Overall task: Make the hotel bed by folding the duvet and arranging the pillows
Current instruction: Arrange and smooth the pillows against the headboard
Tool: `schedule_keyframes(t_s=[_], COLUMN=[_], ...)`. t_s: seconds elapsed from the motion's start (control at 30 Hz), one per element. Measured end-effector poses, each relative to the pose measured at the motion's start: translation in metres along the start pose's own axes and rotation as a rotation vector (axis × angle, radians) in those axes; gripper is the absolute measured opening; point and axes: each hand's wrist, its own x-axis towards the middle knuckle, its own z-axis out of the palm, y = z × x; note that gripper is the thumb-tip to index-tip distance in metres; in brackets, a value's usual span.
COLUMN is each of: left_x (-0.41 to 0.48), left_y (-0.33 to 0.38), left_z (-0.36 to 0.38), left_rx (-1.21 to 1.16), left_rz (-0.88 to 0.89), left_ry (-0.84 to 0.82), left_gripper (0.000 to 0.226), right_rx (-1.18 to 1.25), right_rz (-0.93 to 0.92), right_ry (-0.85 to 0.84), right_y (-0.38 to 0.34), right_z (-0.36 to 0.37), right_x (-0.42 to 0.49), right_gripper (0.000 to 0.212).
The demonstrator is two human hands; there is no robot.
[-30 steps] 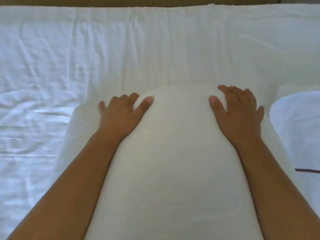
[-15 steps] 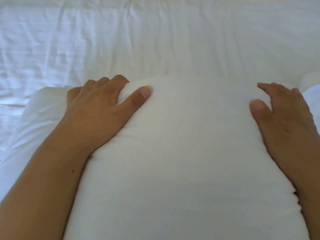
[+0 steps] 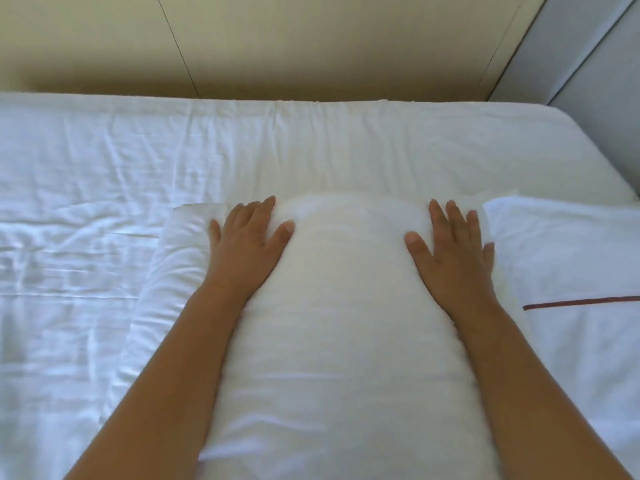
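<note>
White cotton all round, and the plump pillow point(image 3: 346, 306) lay in the middle of the bed point(image 3: 346, 143), its far end short of the beige headboard panel point(image 3: 277, 46). The left hand point(image 3: 247, 244) and the right hand point(image 3: 453, 251) both lay flat on that far end, one towards each corner. The fingers point(image 3: 450, 216) were released and spread, with the thumbs angled inward. Nothing was gripped; the palms were pressing. My read was that this was patting and squaring: weight on both sides at once keeps the filling even and the pillow straight.

A second pillow point(image 3: 571, 258) with a thin brown stripe sat just beside it on the right, touching or nearly so, which suggested a pair being lined up.

The near end of the main pillow ran out of the bottom of the view, so its full length couldn't be judged. The striped pillow was cut off at the right edge. The rumpled white cloth point(image 3: 69, 244) on the left could have been sheet or duvet; I couldn't tell which.
</note>
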Motion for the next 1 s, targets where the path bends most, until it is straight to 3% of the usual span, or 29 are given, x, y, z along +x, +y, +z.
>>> schedule_keyframes(t_s=[0.2,0.47,0.77,1.0], left_x=[-0.159,-0.299,-0.368,-0.349], left_y=[0.029,-0.010,-0.063,-0.085], left_z=[-0.012,-0.005,-0.012,0.047], left_rx=[0.068,0.231,0.268,0.245], left_rz=[0.145,0.075,-0.093,-0.146], left_ry=[-0.047,-0.156,-0.241,-0.210], left_gripper=[0.059,0.096,0.113,0.114], right_rx=[-0.072,-0.252,-0.291,-0.229], right_rz=[-0.153,-0.075,-0.029,-0.055], right_ry=[-0.050,-0.215,-0.260,-0.191], right_y=[-0.028,0.032,0.054,0.073], right_z=[-0.002,-0.007,0.000,0.053], right_x=[-0.163,-0.283,-0.346,-0.312], right_gripper=[0.079,0.102,0.121,0.118])
